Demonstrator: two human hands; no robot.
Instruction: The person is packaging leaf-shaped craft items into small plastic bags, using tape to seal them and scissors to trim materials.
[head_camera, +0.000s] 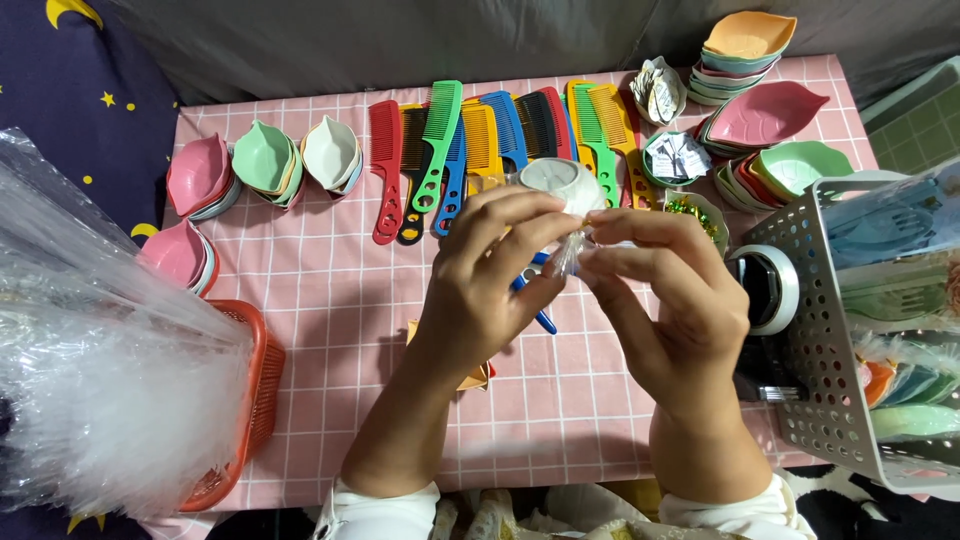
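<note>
Clear plastic wrapping (570, 252) was pinched between both hands above the pink checked tabletop (330, 300).

The left hand (490, 280) and the right hand (670, 300) met fingertip to fingertip, closed on the twisted wrapping, with a small white bowl (560, 182) held at the left fingertips. Just beyond the hands lay a row of coloured combs (480, 150); leaf-shaped dishes (265, 158) sat farther to their left, a white perforated basket (830, 330) beside the right hand, and an orange basket (250, 400) of clear bags left of the left forearm.
</note>
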